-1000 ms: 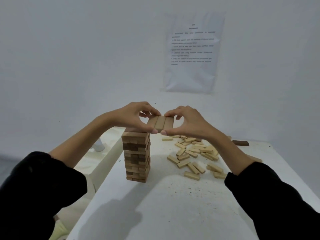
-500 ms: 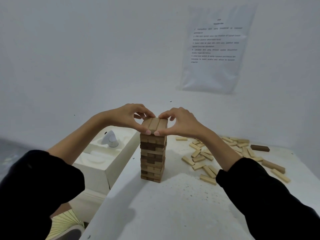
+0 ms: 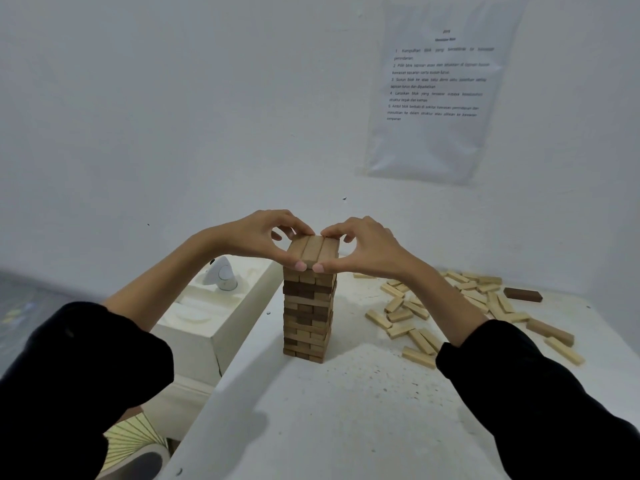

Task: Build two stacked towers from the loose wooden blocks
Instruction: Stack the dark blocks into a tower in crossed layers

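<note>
Since a second ago the row of three pale wooden blocks (image 3: 313,249) went from hanging in the air just right of the stack to sitting on top of the tall tower of light and dark wooden blocks (image 3: 308,313), dead centre of the frame. My left hand (image 3: 256,237) pinches the row's left side, thumb at the near end, fingers curled over the far end. My right hand (image 3: 367,247) mirrors it on the right side. Tower stands on the speckled white table (image 3: 346,410). Scattered pale loose wooden blocks (image 3: 415,327) lie at the right of the frame, one dark brown block (image 3: 523,294) beyond them. Only one tower up so far.
</note>
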